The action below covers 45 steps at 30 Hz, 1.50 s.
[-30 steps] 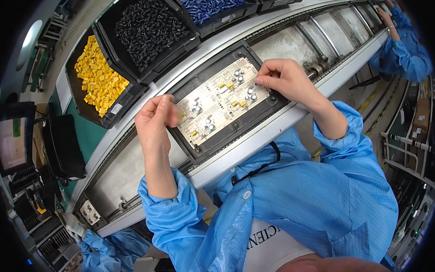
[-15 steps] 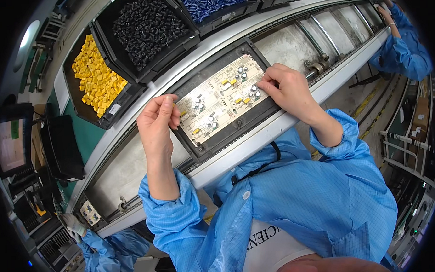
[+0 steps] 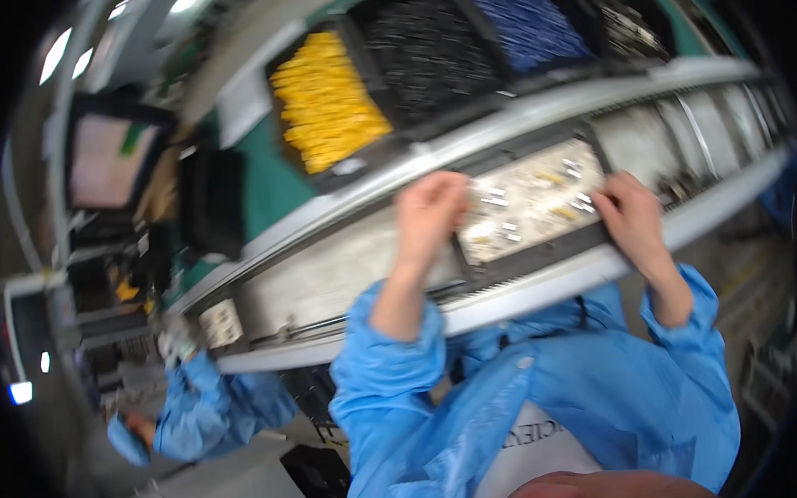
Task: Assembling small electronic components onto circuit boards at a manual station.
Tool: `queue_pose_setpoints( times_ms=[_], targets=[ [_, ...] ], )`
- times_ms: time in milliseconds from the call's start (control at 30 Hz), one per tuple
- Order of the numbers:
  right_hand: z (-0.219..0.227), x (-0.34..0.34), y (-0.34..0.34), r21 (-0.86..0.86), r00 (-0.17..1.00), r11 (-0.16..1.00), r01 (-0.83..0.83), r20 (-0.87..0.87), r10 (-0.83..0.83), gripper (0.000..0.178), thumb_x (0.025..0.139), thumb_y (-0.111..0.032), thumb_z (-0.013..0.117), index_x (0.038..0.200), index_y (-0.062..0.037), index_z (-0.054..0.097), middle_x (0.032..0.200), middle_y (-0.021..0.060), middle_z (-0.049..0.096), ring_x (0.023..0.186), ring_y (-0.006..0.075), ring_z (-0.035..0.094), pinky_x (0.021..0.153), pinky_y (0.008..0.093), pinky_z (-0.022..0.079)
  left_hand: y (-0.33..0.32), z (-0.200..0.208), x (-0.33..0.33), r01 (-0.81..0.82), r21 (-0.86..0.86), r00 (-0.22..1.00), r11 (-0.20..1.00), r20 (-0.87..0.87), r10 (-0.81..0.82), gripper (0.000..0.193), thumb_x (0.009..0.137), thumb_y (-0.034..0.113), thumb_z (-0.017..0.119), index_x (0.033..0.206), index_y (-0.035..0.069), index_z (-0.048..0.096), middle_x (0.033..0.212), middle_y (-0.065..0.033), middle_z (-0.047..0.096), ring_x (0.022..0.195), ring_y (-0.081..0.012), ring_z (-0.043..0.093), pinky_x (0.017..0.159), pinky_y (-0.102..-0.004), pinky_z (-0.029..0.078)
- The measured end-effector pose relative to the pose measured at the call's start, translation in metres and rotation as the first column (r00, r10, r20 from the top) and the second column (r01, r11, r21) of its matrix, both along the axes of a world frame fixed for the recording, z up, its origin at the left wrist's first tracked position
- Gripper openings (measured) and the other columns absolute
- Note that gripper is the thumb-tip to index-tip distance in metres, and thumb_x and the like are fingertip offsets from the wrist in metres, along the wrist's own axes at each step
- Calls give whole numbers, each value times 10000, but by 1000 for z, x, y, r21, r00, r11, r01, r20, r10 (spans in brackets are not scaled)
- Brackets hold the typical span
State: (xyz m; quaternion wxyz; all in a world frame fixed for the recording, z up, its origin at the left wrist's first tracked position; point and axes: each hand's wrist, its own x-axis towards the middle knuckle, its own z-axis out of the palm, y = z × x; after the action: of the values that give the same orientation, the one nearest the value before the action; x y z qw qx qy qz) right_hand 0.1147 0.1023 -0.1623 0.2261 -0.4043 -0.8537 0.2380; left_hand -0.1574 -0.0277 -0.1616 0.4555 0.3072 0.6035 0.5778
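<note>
The pale circuit board (image 3: 537,200) lies in a black tray (image 3: 539,248) on the conveyor, long axis running left to right between both hands. Left hand (image 3: 428,215) curls over its left end; right hand (image 3: 630,213) presses the right edge, fingers apparently closed, though blur obscures them.

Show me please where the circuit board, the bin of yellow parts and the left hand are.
circuit board (image 3: 537,200), head view, middle of its pale face.
bin of yellow parts (image 3: 327,98), head view, on the yellow heap.
left hand (image 3: 428,215), head view, back of hand.
</note>
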Motion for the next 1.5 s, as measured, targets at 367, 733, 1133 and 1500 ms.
queue_pose_setpoints(
  times_ms=[367,733,1133,1500],
  targets=[
    [-35,20,70,-575,927,813,-94,-348,-139,373,981,-333,530,703,-99,608,568,-73,434,495,19,323,456,216,213,-3,10,0,25,45,999,999,38,-27,170,954,176,605,940,23,679,672,20,594,549,-27,493,496,-167,382],
    [9,-22,38,-846,958,512,-151,-252,-134,257,947,-268,588,737,-125,554,563,-115,357,437,-14,252,385,171,140,-27,15,-32,8,216,975,976,-220,41,194,903,69,618,1063,-1,703,888,-3,609,739,-43,523,640,-197,436],
    [42,-100,19,-885,909,211,-415,-396,129,79,852,-112,652,853,-44,611,770,12,610,606,66,508,515,196,391,-67,17,-94,-182,140,964,973,-169,204,187,866,20,664,1049,-9,690,837,-14,678,714,-50,586,651,-195,488],
    [17,-118,44,-824,800,173,-540,-566,-197,263,875,47,547,1130,109,563,1109,230,639,1042,302,642,990,353,509,-67,13,-90,-165,15,904,986,-398,158,187,857,72,681,1032,8,689,826,-30,693,685,-89,618,637,-237,513]
  ],
)
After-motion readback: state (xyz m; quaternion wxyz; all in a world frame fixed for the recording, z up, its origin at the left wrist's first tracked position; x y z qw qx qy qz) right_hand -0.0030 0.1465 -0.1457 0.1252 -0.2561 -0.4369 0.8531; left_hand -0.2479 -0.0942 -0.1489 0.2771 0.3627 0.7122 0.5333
